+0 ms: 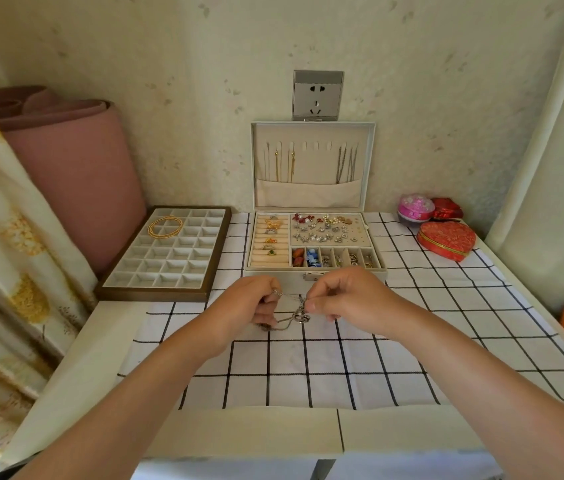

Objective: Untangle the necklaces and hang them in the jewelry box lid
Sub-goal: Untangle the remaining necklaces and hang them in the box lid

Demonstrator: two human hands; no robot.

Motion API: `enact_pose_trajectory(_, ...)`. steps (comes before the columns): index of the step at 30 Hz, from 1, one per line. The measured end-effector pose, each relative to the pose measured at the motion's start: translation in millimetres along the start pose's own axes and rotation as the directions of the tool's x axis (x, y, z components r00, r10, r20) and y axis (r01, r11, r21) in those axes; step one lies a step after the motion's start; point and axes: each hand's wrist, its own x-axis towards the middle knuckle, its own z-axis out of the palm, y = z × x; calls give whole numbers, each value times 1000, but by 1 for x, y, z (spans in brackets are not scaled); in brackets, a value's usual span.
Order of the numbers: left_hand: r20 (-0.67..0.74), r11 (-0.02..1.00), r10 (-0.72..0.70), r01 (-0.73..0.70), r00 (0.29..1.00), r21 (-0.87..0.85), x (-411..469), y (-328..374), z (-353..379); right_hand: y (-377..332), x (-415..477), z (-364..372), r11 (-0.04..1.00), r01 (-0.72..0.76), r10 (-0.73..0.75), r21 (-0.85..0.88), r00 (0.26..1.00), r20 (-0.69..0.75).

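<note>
at the far left a patterned curtain (14, 237) hangs beside a rolled pink mat (76, 168) that leans on the wall. just right of it a brown-rimmed divider tray (156, 295) lies on the table, with a coiled gold necklace (165, 226) in its far left cells. on the near side, over the checked cloth (308, 368), the left hand (246, 303) has its fingers curled and pinches one end of the tangled silver necklaces (296, 315). the tangle hangs between both hands, just near of the jewelry box (273, 273), its lower loops about at the cloth. the right hand (350, 299) pinches the other side of the tangle between thumb and forefinger. behind them the box lid (311, 168) stands upright against the wall, gold chains (284, 164) hanging at its left hooks and silver chains (346, 164) at its right. far right lies a red heart-shaped box (447, 240).
</note>
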Motion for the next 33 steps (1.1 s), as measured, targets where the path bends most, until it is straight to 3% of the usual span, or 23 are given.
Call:
enact_pose_trajectory(2, -20, 999, 36, -36, 999, 10, -5, 0, -1, -2, -2, 1, 997, -11, 14, 82, 999, -33)
enact_pose_trajectory(5, -39, 964, 184, -173, 982, 202, -14, -2, -2, -7, -4, 4, 975, -21, 39, 223, 996, -75)
enact_pose_trajectory(9, -18, 937, 231, -218, 973, 275, -16, -2, -2, -11, -3, 10, 896, -62, 113, 440, 989, -91)
enact_pose_trajectory(11, -36, 949, 222, -208, 974, 238, -16, -3, -3, -11, -3, 10, 916, -99, 136, 388, 988, -69)
enact_pose_trajectory(15, -51, 986, 168, -169, 984, -14, -13, -3, -4, -7, -4, 11, 989, -151, 151, 4, 989, -3)
enact_pose_trajectory(18, -13, 976, 101, -101, 995, -194, -14, 0, -3, -3, -3, 16, 987, -134, 129, -86, 990, -57)
enact_pose_trajectory(21, -23, 993, 82, -83, 996, -82, -14, 3, -8, -3, -2, 16, 979, -117, 126, 165, 991, -47)
enact_pose_trajectory(23, -17, 994, 92, -91, 996, 56, -15, 3, -10, -3, 1, 15, 893, -84, 101, 442, 995, -14)
enact_pose_trajectory(25, -4, 985, 88, -86, 996, 146, -16, 0, -10, -4, 3, 15, 788, -75, 83, 611, 996, 15)
enact_pose_trajectory(29, -1, 988, 105, -104, 994, 112, -14, -4, -9, -3, 3, 15, 696, -71, 41, 714, 997, 59)
enact_pose_trajectory(33, -8, 989, 84, -84, 996, -123, -14, -3, -5, -2, 1, 14, 735, 12, -38, 678, 999, 24)
